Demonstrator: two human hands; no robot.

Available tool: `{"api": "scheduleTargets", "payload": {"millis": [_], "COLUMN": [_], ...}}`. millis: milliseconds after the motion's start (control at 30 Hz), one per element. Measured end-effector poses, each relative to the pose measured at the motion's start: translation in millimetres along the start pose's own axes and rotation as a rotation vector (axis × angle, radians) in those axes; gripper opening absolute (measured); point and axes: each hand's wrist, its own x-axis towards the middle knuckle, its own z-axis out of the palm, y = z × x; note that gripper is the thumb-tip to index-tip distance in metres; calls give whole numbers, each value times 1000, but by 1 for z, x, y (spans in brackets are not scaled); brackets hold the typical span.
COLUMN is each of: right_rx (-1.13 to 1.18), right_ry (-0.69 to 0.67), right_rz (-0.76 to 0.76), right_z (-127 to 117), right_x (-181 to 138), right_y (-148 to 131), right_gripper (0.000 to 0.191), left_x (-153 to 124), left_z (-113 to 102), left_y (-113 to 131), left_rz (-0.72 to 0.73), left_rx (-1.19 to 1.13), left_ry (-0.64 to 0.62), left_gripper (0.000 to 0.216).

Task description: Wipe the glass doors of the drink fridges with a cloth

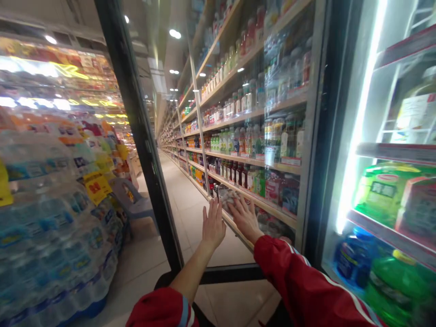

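A glass door [141, 136] in a black frame stands swung out in front of me, to the left of a lit cooler. My left hand [214, 223] is held up at its lower pane, palm forward and fingers stretched. Close beside it, my right hand [245, 218] has its fingers spread towards the same glass. Both hands look flat against or very near the pane; I cannot tell whether each palm touches. Neither hand holds anything. Red sleeves cover my forearms in part, the left one pushed back.
Long shelves of bottles [238, 136] show in the glass, seen through it or mirrored. Inside the cooler [405, 154], at right, are green packs [383, 188] and a green jug [398, 281]. Stacked water bottles [44, 218] and a grey plastic chair [132, 200] stand left on the tiled floor.
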Motion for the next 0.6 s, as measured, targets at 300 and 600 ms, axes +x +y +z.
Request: {"api": "scheduleTargets", "payload": {"millis": [300,600], "right_rx": [-38,-151], "right_ry": [128,167], "right_rz": [194,605], "right_z": [-7,-17], "right_x": [-4,-44], "right_y": [21,76], "right_gripper": [40,48], "left_x": [7,-2], "left_z": [6,17], "left_y": [21,26], "left_rz": [65,78], "left_rx": [-12,-5], "left_ry": [-30,-60], "left_gripper": [69,65]}}
